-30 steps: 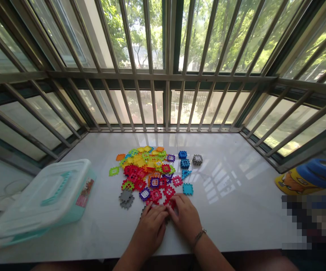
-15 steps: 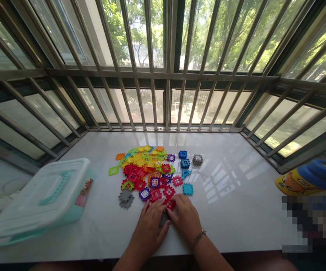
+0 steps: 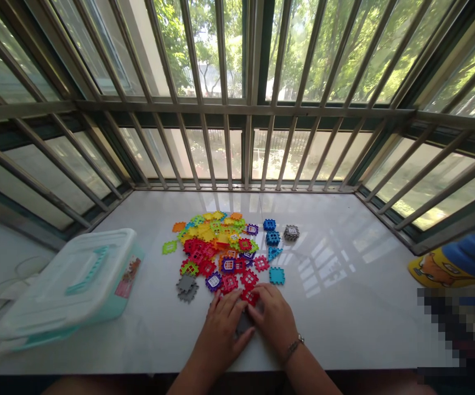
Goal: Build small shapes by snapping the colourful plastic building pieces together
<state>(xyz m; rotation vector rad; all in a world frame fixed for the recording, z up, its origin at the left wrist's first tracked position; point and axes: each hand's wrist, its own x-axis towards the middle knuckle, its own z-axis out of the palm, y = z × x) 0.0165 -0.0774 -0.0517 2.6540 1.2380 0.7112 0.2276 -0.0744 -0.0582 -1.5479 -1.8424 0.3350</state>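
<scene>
A pile of flat, toothed plastic building tiles (image 3: 216, 247) in red, yellow, green, purple, orange and blue lies on a white marble sill (image 3: 344, 307). My left hand (image 3: 223, 326) and my right hand (image 3: 274, 318) rest side by side at the near edge of the pile, fingers curled together around a grey tile (image 3: 244, 323) that shows between them. A red tile (image 3: 249, 297) sits just under my right fingertips. Two grey tiles (image 3: 187, 287) lie left of my hands.
A pale teal lidded storage box (image 3: 71, 288) stands at the left of the sill. Blue tiles (image 3: 271, 238), a grey cube (image 3: 291, 232) and a teal tile (image 3: 277, 275) lie right of the pile. Metal window bars (image 3: 246, 109) enclose the sill. A blue and yellow toy (image 3: 451, 263) is at far right.
My hands have drawn slightly toward me and closed around a grey tile that now shows between them. The view has shifted a little.
</scene>
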